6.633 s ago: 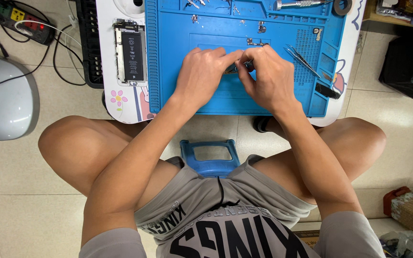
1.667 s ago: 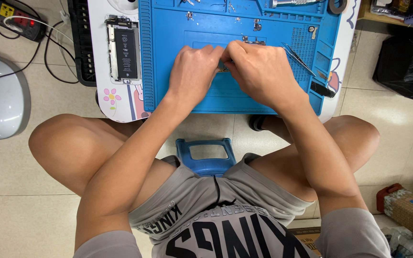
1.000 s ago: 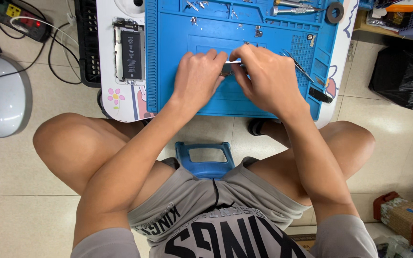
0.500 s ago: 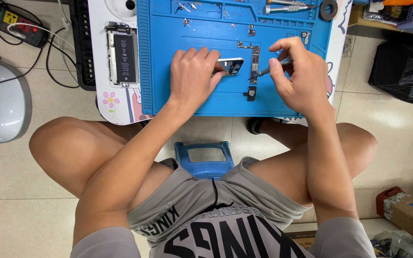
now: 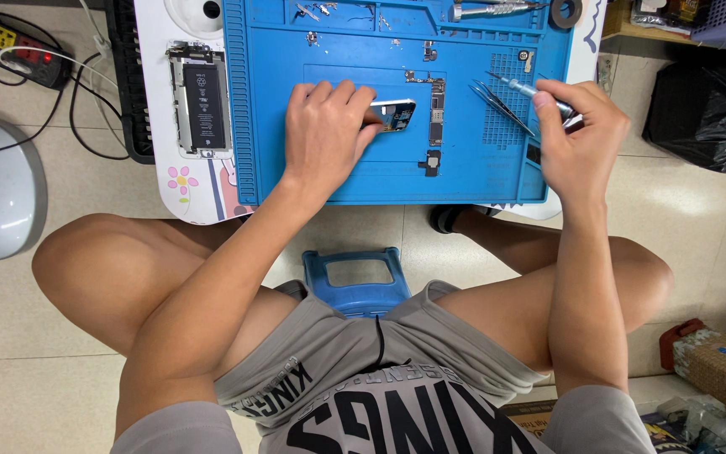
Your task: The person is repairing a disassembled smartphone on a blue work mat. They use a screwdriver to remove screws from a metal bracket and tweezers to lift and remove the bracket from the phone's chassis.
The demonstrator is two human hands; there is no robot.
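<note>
On the blue mat point(image 5: 338, 176) over the bench, the left hand point(image 5: 323, 126) presses a small part point(image 5: 392, 113) with fingers together, while the right hand point(image 5: 580, 130) pinches a screwdriver point(image 5: 531, 88); loose boards point(image 5: 436, 105) remain unassembled.

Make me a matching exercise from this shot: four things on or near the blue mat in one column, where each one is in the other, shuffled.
1. small shiny part
2. screwdriver
3. opened phone
4. tweezers

A. on the white table, left of the mat
B. in the right hand
C. under the left hand fingertips
D. lying loose on the mat

Pairs: 1-C, 2-B, 3-A, 4-D
</note>
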